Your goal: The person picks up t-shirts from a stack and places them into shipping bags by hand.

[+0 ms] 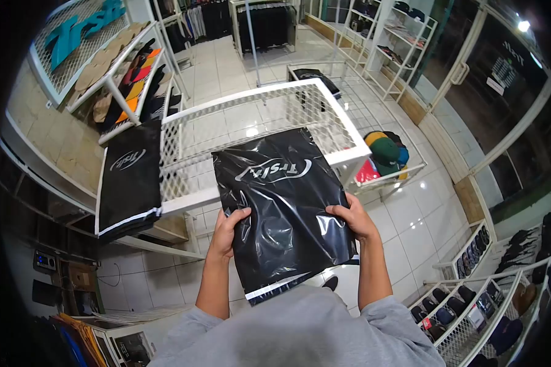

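Observation:
A shiny black plastic mailer bag (275, 226) with a silver logo near its far end is held in front of my body. My left hand (225, 231) grips its left edge, thumb on top and fingers underneath. On the opposite edge, my right hand (355, 217) holds it the same way. The far end of the bag overlaps a white mesh-top table (196, 122). A white strip runs along the bag's near edge. On the table's left end lies a stack of similar black bags (128, 177), hanging slightly over the front.
Caps lie on a tiered rack (119, 79) at upper left. To the right, a low white wire frame (404, 174) carries a green and yellow cap (384, 154). More caps fill a rack (471, 306) at lower right. A glass door (496, 79) stands at far right.

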`<state>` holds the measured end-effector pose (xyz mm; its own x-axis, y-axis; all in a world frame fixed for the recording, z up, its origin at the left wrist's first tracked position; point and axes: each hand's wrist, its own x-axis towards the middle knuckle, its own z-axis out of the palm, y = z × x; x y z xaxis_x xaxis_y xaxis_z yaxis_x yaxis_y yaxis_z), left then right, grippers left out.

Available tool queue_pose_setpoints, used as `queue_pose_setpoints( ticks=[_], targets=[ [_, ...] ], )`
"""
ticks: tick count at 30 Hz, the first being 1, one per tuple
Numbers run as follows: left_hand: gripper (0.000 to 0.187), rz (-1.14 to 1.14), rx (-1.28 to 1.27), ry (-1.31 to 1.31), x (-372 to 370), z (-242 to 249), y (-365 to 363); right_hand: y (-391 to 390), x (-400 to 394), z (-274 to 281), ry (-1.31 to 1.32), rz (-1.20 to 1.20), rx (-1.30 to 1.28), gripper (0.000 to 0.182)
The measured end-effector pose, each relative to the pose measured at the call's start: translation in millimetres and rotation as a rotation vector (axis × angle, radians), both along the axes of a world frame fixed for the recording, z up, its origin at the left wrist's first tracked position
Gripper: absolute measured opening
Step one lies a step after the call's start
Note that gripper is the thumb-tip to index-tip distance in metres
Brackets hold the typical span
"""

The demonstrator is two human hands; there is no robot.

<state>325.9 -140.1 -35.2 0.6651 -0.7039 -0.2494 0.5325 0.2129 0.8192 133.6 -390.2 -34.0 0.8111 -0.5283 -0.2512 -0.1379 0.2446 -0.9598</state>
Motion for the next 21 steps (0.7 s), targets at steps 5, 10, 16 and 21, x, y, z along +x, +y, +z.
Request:
queue_pose_setpoints(
  ticks=[5,10,16,21],
  targets=[
    [0.035,-0.144,0.031,-0.087,-77,24,-105,-63,-113,1,-0.149,-0.177,0.022,0.044],
    [0.035,-0.311,0.019,-0.121,-158,25,-224,-123,-233,1,-0.209,-0.374,0.045,0.045],
    [0.036,-0.574,0.063,-0.036,-234,1,-334,-175,-336,-25,-0.2,-0.592,0.084,0.044],
    [0.037,-0.68,0.092,-0.02,-274,-23,-415,-216,-382,-49,-0.214,-0.736,0.2,0.039]
  ],
)
